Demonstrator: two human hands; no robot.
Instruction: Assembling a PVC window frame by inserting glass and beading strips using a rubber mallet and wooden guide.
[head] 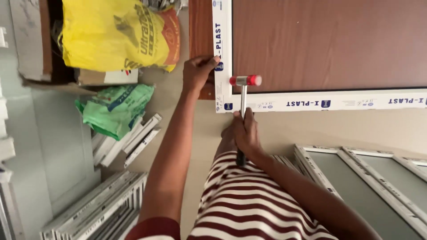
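Note:
My right hand (245, 132) grips the black handle of a small mallet (244, 82) with red end caps and a metal shaft. Its head hovers over the corner of a white plastic frame (221, 75) that borders a brown wood-grain panel (324, 44). My left hand (198, 71) presses on the outer edge of the frame's upright strip, fingers curled over it, just left of the mallet head. My striped shirt fills the lower middle of the view.
A yellow sack (118, 33) and a green bag (116, 109) lie at the left. Loose white frame strips (133, 140) and a stack of frames (95, 211) sit below them. Glazed white frames (369, 178) lean at the lower right.

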